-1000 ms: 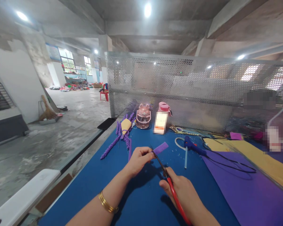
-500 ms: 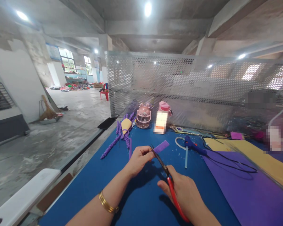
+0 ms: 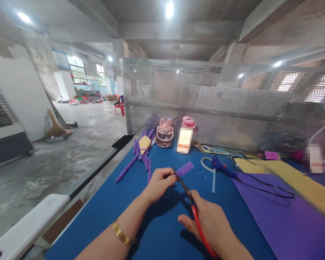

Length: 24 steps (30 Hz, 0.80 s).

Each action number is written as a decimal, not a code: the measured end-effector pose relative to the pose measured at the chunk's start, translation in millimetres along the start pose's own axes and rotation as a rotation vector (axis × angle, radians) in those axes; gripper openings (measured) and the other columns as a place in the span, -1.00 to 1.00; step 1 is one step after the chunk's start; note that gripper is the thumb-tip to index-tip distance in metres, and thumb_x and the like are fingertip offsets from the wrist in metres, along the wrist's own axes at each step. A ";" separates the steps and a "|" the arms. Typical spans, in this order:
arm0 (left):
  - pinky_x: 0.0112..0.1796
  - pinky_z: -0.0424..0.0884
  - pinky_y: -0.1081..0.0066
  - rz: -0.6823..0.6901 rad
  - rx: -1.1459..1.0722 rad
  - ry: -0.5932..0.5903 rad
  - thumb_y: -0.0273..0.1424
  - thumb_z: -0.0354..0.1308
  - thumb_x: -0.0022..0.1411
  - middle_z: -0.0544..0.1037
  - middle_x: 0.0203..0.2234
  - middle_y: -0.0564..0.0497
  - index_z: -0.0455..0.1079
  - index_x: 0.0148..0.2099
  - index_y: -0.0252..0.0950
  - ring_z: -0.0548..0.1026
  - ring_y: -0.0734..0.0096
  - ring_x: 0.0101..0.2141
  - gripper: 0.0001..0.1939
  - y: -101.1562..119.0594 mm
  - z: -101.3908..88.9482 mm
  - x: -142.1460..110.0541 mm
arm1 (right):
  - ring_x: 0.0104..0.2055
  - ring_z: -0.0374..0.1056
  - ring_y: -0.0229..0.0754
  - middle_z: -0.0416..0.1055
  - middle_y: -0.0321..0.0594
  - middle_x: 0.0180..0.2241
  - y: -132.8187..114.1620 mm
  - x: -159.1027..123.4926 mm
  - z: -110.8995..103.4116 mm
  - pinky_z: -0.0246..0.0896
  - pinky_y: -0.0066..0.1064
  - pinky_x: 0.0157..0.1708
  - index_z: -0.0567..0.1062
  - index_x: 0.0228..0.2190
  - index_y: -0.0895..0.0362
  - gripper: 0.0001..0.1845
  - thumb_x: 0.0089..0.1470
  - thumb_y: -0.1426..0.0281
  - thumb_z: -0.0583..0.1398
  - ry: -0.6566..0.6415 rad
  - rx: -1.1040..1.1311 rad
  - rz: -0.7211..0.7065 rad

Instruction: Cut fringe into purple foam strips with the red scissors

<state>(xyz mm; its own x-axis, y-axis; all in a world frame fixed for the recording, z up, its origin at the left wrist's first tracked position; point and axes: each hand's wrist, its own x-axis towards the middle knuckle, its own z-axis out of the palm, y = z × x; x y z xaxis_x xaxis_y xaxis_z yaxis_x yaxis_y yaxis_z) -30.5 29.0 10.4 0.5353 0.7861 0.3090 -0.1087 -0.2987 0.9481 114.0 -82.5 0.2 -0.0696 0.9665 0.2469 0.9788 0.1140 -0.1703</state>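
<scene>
My left hand (image 3: 158,182) pinches a small purple foam strip (image 3: 185,168) above the blue table (image 3: 119,209). My right hand (image 3: 209,222) grips red-handled scissors (image 3: 191,202). Their dark blades point up and left, and the tips meet the strip just beside my left fingers. A gold bangle (image 3: 122,234) sits on my left wrist.
A blue glue gun (image 3: 221,168) with a black cord lies right of the strip. Purple foam sheet (image 3: 284,220) and yellow sheet (image 3: 295,180) cover the right side. Purple foam flower stems (image 3: 135,159), a pink bottle (image 3: 164,134) and a second pink bottle (image 3: 188,126) stand by the perforated metal screen (image 3: 219,104).
My right hand has drawn slightly back and down with the scissors, thumb spreading left. The left hand and strip have barely moved.
</scene>
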 end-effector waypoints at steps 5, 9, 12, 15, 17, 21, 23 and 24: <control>-0.54 0.00 0.51 -0.030 -0.025 0.008 -0.36 0.07 0.04 0.21 -0.69 0.13 0.25 -0.59 -0.35 0.11 0.60 -0.61 -0.77 2.3 0.8 0.5 | -0.54 0.39 -0.06 0.40 -0.29 -0.59 -0.3 0.2 -1.9 -0.11 -0.47 -0.59 0.25 -0.25 0.14 -0.64 -0.01 0.16 0.14 -0.019 0.044 -0.023; -0.55 0.00 0.51 -0.056 -0.032 0.010 -0.31 0.09 0.03 0.24 -0.69 0.12 0.29 -0.57 -0.35 0.12 0.59 -0.62 -0.76 2.7 1.0 0.9 | -0.59 0.31 -0.13 0.32 -0.36 -0.63 -0.1 -0.4 -4.8 -0.12 -0.49 -0.60 0.25 -0.23 0.12 -0.65 0.00 0.17 0.12 -0.057 0.121 -0.029; -0.56 0.01 0.52 -0.070 -0.024 0.011 -0.27 0.10 0.03 0.25 -0.68 0.11 0.33 -0.54 -0.36 0.13 0.59 -0.62 -0.75 2.0 0.9 1.1 | -0.64 0.20 -0.19 0.20 -0.41 -0.67 0.8 -0.6 -7.0 -0.14 -0.50 -0.62 0.26 -0.24 0.11 -0.66 0.01 0.16 0.09 -0.081 0.183 -0.020; -0.55 0.02 0.52 -0.083 -0.026 0.017 -0.26 0.11 0.03 0.25 -0.69 0.11 0.35 -0.52 -0.37 0.14 0.59 -0.62 -0.74 1.5 0.8 1.0 | -0.66 0.10 -0.23 0.12 -0.43 -0.68 3.1 0.0 -8.9 -0.14 -0.50 -0.63 0.27 -0.26 0.11 -0.65 0.03 0.10 0.03 -0.088 0.288 -0.028; -0.56 0.01 0.52 -0.090 -0.041 0.018 -0.27 0.11 0.04 0.25 -0.70 0.11 0.36 -0.52 -0.37 0.14 0.59 -0.62 -0.75 1.2 1.0 0.7 | -0.65 0.08 -0.25 0.13 -0.42 -0.66 5.5 0.8 -9.5 -0.12 -0.51 -0.62 0.27 -0.29 0.10 -0.64 0.06 0.07 -0.02 -0.087 0.383 -0.049; -0.56 0.00 0.51 -0.095 -0.070 0.008 -0.28 0.10 0.05 0.25 -0.71 0.11 0.36 -0.51 -0.37 0.15 0.59 -0.63 -0.75 0.5 1.3 0.2 | -0.63 0.03 -0.29 0.08 -0.44 -0.65 10.9 2.3 -8.0 -0.12 -0.52 -0.63 0.27 -0.34 0.08 -0.56 0.09 -0.02 -0.11 -0.097 0.560 -0.081; -0.56 0.00 0.51 -0.097 -0.064 0.009 -0.27 0.10 0.05 0.25 -0.71 0.11 0.37 -0.51 -0.37 0.15 0.59 -0.64 -0.75 -0.1 1.2 0.3 | -0.65 -0.04 -0.32 0.02 -0.47 -0.67 12.9 3.1 -6.4 -0.15 -0.52 -0.64 0.26 -0.37 0.08 -0.51 0.08 -0.06 -0.14 -0.113 0.628 -0.098; -0.57 0.00 0.51 -0.099 -0.059 0.010 -0.26 0.10 0.05 0.25 -0.71 0.11 0.37 -0.51 -0.37 0.15 0.59 -0.64 -0.74 -0.4 1.0 0.4 | -0.65 -0.06 -0.33 0.00 -0.48 -0.67 13.5 3.5 -5.7 -0.17 -0.52 -0.64 0.26 -0.38 0.08 -0.49 0.08 -0.08 -0.15 -0.122 0.654 -0.103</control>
<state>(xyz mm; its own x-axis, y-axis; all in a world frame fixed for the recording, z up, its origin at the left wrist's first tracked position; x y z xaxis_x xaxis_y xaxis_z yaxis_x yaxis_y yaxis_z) -29.4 28.9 10.1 0.5377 0.8154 0.2144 -0.1054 -0.1873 0.9766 128.1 -78.8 4.2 -0.2149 0.9580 0.1899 0.6507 0.2855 -0.7036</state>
